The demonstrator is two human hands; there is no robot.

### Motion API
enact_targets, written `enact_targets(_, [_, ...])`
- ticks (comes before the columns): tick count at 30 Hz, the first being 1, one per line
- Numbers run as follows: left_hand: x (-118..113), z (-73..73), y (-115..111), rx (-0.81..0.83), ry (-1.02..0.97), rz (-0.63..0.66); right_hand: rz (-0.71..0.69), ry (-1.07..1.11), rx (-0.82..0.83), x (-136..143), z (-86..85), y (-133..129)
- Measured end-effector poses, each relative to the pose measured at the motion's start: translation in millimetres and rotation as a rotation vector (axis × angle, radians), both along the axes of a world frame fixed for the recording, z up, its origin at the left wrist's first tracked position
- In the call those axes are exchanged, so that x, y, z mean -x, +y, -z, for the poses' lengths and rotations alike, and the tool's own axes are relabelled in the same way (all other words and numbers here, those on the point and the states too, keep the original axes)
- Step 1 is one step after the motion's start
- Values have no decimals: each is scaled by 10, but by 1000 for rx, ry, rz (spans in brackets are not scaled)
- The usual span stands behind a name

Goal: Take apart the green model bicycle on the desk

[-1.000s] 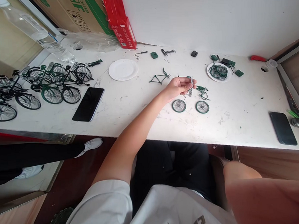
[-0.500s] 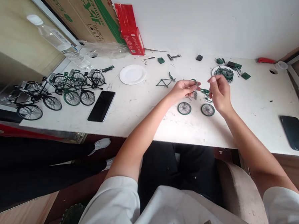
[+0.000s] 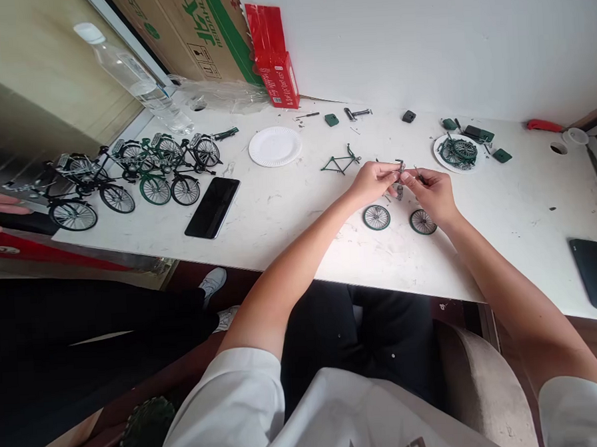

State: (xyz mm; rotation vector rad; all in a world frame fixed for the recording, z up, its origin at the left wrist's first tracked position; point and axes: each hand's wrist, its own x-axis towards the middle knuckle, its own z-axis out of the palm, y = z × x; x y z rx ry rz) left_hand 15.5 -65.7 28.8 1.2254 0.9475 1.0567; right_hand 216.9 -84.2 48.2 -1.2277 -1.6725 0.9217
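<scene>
Over the white table, my left hand (image 3: pixel 374 183) pinches a small metal bicycle part (image 3: pixel 400 171) between thumb and fingers. My right hand (image 3: pixel 433 193) meets it from the right, its fingers closed around a small dark piece (image 3: pixel 420 177) whose shape is mostly hidden. Below the hands lie two small green-rimmed wheels, one on the left (image 3: pixel 377 217) and one on the right (image 3: pixel 423 222), the latter close under my right hand. A green bicycle frame (image 3: pixel 341 160) rests just behind my left hand.
Several model bicycles (image 3: pixel 155 184) stand at the left by a phone (image 3: pixel 212 208) and a bottle (image 3: pixel 156 101). A white plate (image 3: pixel 275 146) lies mid-table; another holds green wheels (image 3: pixel 457 152). A second phone (image 3: pixel 596 271) is at right. A person's hand (image 3: pixel 0 206) shows at far left.
My right hand has moved in to meet my left hand at the metal part. A person's hand has appeared at the far left. The whole view has shifted slightly.
</scene>
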Motion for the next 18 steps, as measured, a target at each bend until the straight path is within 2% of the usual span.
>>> enact_targets(3, [-3, 9, -26, -18, 53, 36, 18, 28, 27, 12, 21, 26])
enact_targets(7, [101, -70, -59, -102, 159, 106, 4, 43, 85, 12, 42, 57])
enact_targets(9, [226, -113, -38, -155, 253, 41, 24, 72, 91, -4, 67, 55])
enact_targets(13, [545, -114, 97, -293, 577, -247, 95, 112, 47, -62, 150, 37])
enact_targets(16, [719, -45, 221, -246, 703, -328, 133, 105, 1, -104, 197, 37])
enact_targets(18, [793, 8, 293, -187, 718, -334, 154, 92, -25, -127, 213, 45])
